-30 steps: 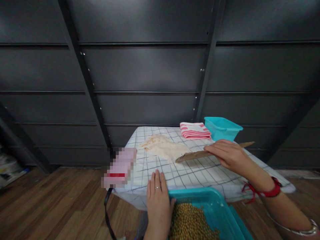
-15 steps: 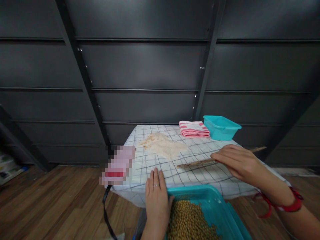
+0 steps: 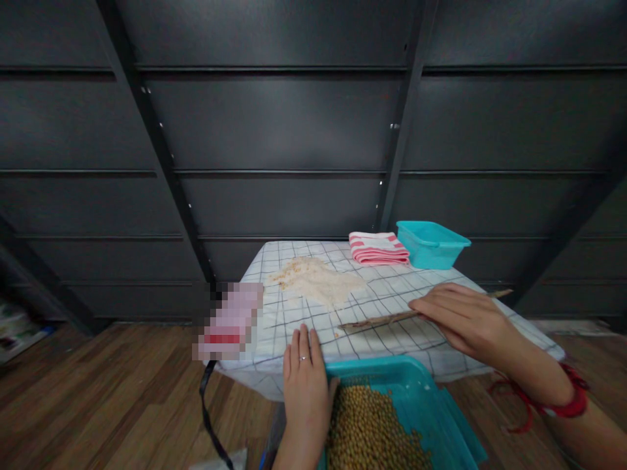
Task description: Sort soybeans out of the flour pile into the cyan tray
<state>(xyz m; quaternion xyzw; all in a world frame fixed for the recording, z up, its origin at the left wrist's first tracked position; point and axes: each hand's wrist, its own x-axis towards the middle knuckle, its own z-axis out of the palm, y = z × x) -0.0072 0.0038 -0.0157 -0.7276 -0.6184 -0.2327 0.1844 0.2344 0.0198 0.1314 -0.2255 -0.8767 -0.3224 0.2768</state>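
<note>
My right hand [image 3: 463, 318] is closed on a long flat wooden ruler [image 3: 377, 320], holding it on edge just above the checked white cloth [image 3: 382, 339]. The ruler's far tip points left, a short way in front of a pile of pale grain [image 3: 318, 282]. My left hand [image 3: 304, 378] lies flat with fingers together on the near left edge of a teal tray [image 3: 431, 405] filled with soybeans [image 3: 367, 431]. The left thumb hooks over the tray's rim.
A folded pink-striped towel [image 3: 377, 248] and a small teal tub [image 3: 431, 244] stand at the table's back right. A blurred pink object [image 3: 228, 321] with a black strap [image 3: 210, 418] hangs off the left edge. Dark metal panels rise behind; wood floor lies around.
My right hand drew the ruler back from the grain pile toward me and turned it from flat-facing to on edge. The left hand stayed on the tray.
</note>
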